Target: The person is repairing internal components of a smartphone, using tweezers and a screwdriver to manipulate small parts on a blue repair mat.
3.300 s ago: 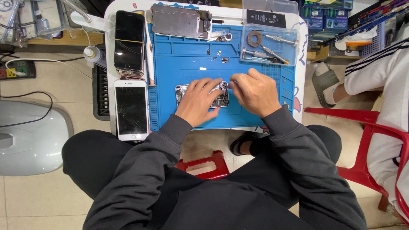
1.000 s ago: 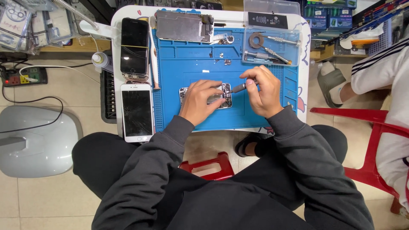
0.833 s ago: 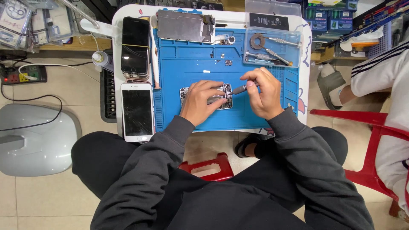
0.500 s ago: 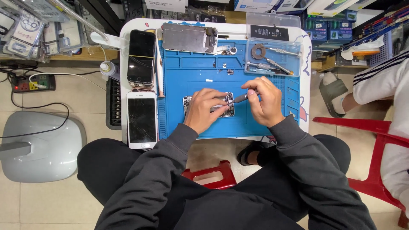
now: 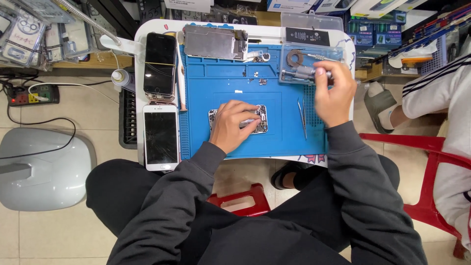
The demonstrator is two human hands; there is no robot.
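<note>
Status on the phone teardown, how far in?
Done: metal shield plate off, loose screws on the blue mat. In hand: left hand steadies the opened phone body; right hand reaches into the clear tool tray. Left: internals apparently still fitted; tweezers idle.

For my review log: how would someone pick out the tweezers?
Start at the blue work mat. On its right side, between the opened phone under the left hand and the right hand, lie the tweezers: thin, metallic, loose on the mat.

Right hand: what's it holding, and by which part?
The right hand pinches a silver screwdriver by its handle end, over the clear tool tray.
</note>
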